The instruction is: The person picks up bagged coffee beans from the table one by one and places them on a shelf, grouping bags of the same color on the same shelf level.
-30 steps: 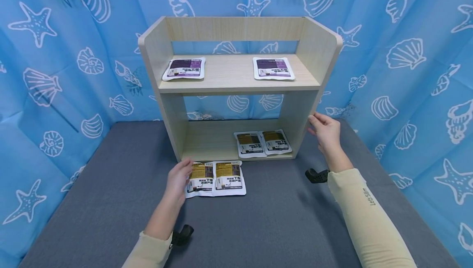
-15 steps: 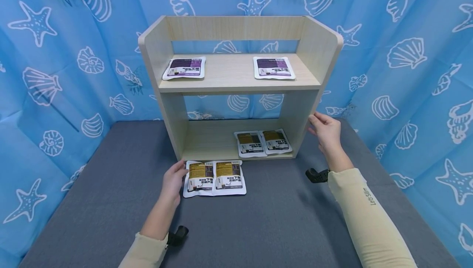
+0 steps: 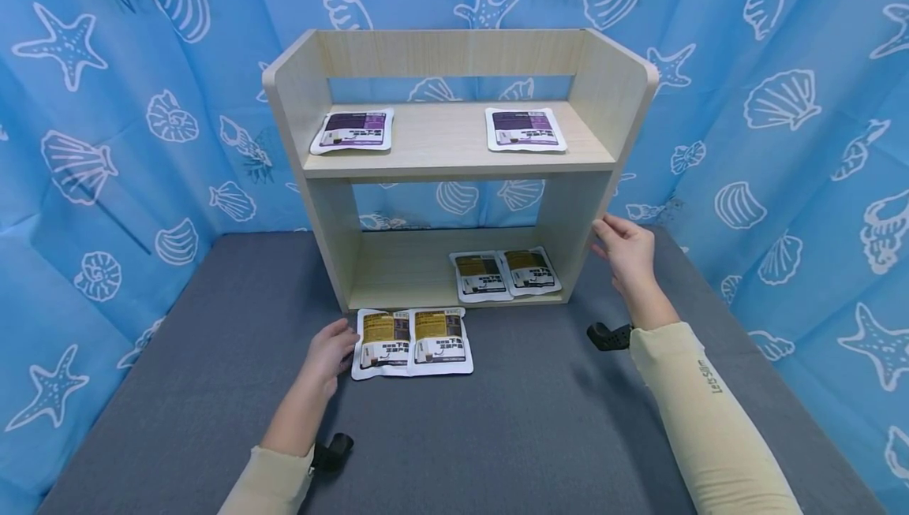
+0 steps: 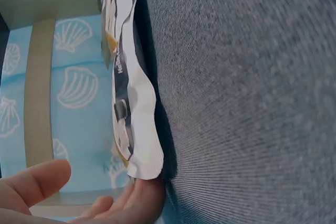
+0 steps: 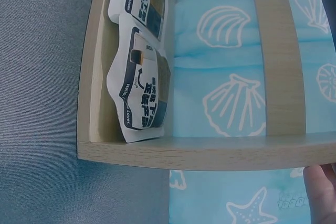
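Note:
My left hand [image 3: 331, 353] lies at the left edge of two flat white-edged pouches with gold-brown labels, a left pouch [image 3: 385, 341] and a right pouch [image 3: 438, 339]. They sit side by side on the grey cloth. In the left wrist view the thumb stands away from the left pouch [image 4: 142, 129], while the fingers are close to its end; whether they touch is unclear. My right hand [image 3: 626, 253] pinches the front edge of the wooden shelf's [image 3: 461, 172] right panel, thumb visible at the outside in the right wrist view.
On the lower board lie two brown-labelled pouches [image 3: 483, 278], partly overlapping, at the right. The upper board holds a purple-labelled pouch [image 3: 353, 131] at left and another purple-labelled pouch [image 3: 525, 130] at right. A blue shell-print curtain [image 3: 781, 184] hangs behind.
My left hand has drawn back leftward and slightly down, from over the left pouch's edge to beside it. The pouches and my right hand have stayed in place.

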Tool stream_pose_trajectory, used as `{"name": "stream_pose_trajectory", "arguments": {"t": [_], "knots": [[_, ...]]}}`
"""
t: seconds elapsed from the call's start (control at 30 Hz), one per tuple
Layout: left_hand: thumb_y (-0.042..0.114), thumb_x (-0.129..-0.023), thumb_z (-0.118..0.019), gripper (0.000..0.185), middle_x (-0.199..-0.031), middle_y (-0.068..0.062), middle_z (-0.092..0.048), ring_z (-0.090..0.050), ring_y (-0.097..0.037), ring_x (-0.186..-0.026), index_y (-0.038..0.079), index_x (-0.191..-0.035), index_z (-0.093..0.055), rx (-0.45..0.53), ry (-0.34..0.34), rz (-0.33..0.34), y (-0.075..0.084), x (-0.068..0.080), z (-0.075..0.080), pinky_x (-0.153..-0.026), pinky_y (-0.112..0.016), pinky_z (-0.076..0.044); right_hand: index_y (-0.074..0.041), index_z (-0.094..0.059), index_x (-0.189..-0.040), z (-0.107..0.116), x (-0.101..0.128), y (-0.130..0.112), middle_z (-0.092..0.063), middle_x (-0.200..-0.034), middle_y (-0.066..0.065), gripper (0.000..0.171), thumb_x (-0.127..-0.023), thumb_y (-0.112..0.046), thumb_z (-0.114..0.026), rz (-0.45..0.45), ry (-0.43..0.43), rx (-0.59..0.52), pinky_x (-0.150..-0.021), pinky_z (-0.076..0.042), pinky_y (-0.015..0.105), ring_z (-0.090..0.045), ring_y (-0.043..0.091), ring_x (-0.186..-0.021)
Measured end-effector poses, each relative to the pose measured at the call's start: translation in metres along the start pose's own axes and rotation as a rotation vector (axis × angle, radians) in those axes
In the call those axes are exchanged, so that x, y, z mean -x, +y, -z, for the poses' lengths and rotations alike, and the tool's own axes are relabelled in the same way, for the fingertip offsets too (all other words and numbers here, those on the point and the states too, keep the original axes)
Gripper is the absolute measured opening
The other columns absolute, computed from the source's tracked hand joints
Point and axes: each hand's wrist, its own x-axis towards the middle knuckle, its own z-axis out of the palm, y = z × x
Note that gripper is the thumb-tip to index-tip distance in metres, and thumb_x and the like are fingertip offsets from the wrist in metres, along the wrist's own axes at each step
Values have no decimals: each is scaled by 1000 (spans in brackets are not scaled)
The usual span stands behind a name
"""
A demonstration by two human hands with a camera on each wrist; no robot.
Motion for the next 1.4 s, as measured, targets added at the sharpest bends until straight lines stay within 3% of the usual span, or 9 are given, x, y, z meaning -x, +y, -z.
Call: {"name": "stream_pose_trajectory", "arguments": {"t": [0.23,0.57,0.7,0.8,0.9,1.03,1.2,1.4], "knots": [[-1,-97,-42,60,-150,-31,-29,-34,-42,-135,-9,-150,-17,1,4,76,-4,-6,3,-107,-56,-32,-1,-53,-137,-1,0,-1,-51,-141,16,46,-99,-26,-57,-6,4,0,-100,-44,42,-53,26,-126],[-8,-94,-48,59,-148,-29,-34,-39,-38,-132,-12,-147,-24,10,13,82,-8,-15,2,-104,-47,-38,-1,-51,-139,-1,-1,-1,-50,-142,16,49,-99,-29,-56,-6,-17,28,-100,-44,41,-51,27,-127],[-12,-90,-53,54,-142,-28,-43,-49,-33,-125,-13,-141,-37,-50,25,55,-10,-17,1,-89,-36,-49,-1,-50,-139,-1,0,-2,-50,-142,16,49,-99,-29,-55,-8,-17,31,-100,-44,41,-51,27,-127],[-12,-89,-55,53,-139,-24,-48,-55,-27,-116,-10,-140,-42,-69,33,52,-10,-17,1,-74,-26,-49,-1,-50,-139,-1,0,-2,-50,-142,16,50,-99,-30,-55,-12,-23,33,-100,-44,41,-51,27,-127],[-12,-89,-57,56,-142,-22,-47,-56,-25,-113,-6,-143,-42,-52,18,54,-9,-15,1,-72,-25,-48,-1,-51,-139,0,0,-2,-50,-142,16,50,-99,-30,-56,-13,-27,32,-100,-44,41,-52,27,-127],[-12,-89,-55,62,-147,-23,-41,-51,-29,-119,-2,-147,-36,-2,-25,53,-9,-14,0,-78,-29,-49,-1,-51,-139,0,0,-1,-51,-141,16,51,-98,-31,-57,-10,-25,22,-100,-44,42,-53,26,-126],[-12,-91,-52,68,-149,-26,-35,-47,-37,-125,4,-153,-27,54,-68,57,-10,-12,-2,-75,-30,-51,0,-51,-138,2,1,-1,-51,-141,16,50,-98,-30,-57,-5,-21,20,-100,-44,42,-53,25,-125],[-15,-92,-47,69,-149,-29,-33,-43,-40,-129,5,-154,-23,113,-80,61,-11,-13,-1,-76,-30,-54,0,-50,-139,2,2,-1,-51,-141,16,51,-98,-31,-56,-1,-30,29,-100,-44,42,-52,26,-126]]}}
